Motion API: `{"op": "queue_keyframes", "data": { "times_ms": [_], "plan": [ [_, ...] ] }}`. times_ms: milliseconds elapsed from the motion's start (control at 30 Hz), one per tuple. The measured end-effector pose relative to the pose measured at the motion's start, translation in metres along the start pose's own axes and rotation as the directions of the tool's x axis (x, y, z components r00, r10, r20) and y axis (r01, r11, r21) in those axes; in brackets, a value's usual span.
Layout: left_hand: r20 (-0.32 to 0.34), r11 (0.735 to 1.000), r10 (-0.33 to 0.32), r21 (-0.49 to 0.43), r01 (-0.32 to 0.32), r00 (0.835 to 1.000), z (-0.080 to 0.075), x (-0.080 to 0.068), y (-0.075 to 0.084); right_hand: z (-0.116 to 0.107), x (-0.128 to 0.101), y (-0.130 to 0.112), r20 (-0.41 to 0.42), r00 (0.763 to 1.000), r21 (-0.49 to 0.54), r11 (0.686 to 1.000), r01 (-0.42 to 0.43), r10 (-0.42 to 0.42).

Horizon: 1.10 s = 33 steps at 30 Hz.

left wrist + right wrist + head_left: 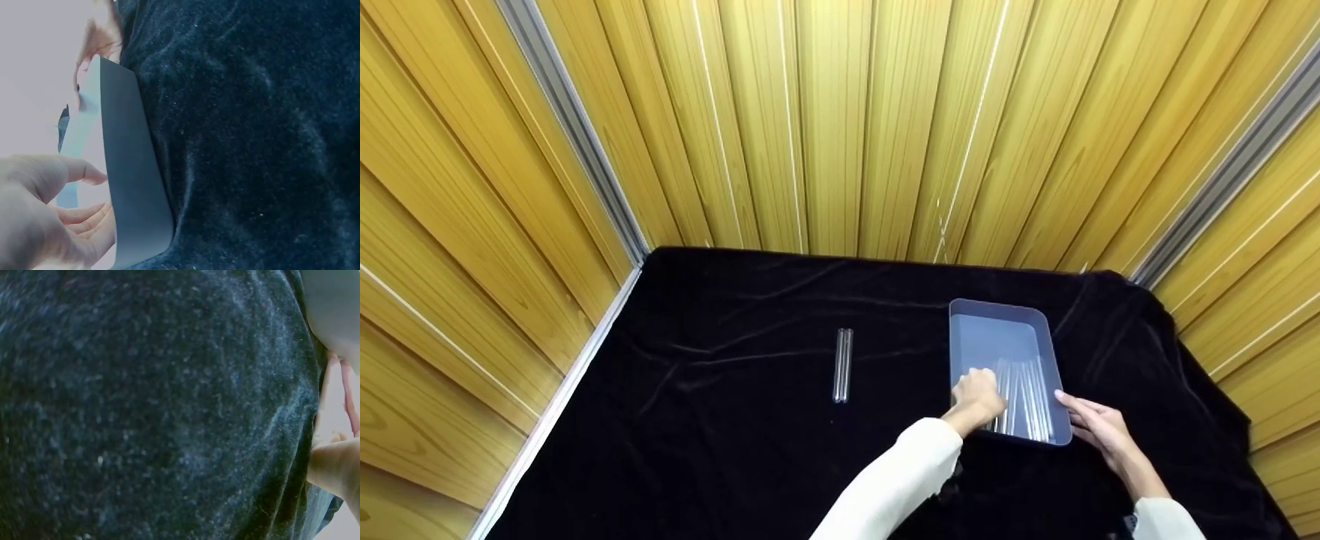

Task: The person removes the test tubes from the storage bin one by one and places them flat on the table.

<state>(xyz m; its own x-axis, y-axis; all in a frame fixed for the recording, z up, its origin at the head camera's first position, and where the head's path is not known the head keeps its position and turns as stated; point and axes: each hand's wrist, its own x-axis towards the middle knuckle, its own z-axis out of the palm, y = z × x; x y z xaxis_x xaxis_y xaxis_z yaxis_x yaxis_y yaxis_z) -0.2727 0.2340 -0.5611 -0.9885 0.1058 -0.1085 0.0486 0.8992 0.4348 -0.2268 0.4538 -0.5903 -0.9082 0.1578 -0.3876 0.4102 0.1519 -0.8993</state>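
A blue-grey plastic tray (997, 330) lies on the black cloth at the right, with several clear, thin tubes (1027, 397) in its near half. My left hand (979, 394) reaches over the tray's left wall. In the left wrist view, the thumb and bent fingers of that left hand (50, 208) stand apart inside the wall, with nothing visible between them. At the opposite wall, my right hand (1102, 431) grips the tray, thumb over the rim and fingers outside. The right wrist view catches its fingers (333, 396) close to the tray's outer side.
Two more clear tubes (843, 366) lie side by side on the black cloth (720, 435), left of the tray. Yellow wood-patterned panels (832, 127) surround the table at the back and sides, with grey metal posts (577, 127) in the corners.
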Motion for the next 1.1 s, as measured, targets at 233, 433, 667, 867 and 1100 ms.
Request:
{"op": "queue_keyframes", "data": {
  "times_ms": [233,433,667,867,1100],
  "plan": [
    [0.005,0.999,-0.016,-0.044,0.016,1.0,-0.008,-0.002,0.006,-0.004,-0.003,0.0,-0.008,1.0,0.004,1.0,-0.004,0.004],
    [0.013,0.992,-0.001,-0.127,0.003,1.0,-0.019,0.001,-0.006,-0.002,-0.002,0.001,-0.003,1.0,0.011,1.0,-0.01,0.01],
    [0.07,0.954,-0.054,-0.291,0.072,0.996,-0.049,0.014,-0.032,0.002,-0.001,0.0,-0.01,1.0,0.021,1.0,0.0,0.001],
    [0.169,0.85,-0.098,-0.498,0.171,0.981,-0.091,0.029,-0.074,0.003,0.0,0.0,0.002,1.0,0.012,1.0,-0.007,0.007],
    [0.053,0.903,-0.103,-0.414,0.115,0.993,-0.097,0.068,-0.14,0.0,0.0,0.001,-0.002,1.0,0.004,1.0,-0.008,0.008]
  ]
}}
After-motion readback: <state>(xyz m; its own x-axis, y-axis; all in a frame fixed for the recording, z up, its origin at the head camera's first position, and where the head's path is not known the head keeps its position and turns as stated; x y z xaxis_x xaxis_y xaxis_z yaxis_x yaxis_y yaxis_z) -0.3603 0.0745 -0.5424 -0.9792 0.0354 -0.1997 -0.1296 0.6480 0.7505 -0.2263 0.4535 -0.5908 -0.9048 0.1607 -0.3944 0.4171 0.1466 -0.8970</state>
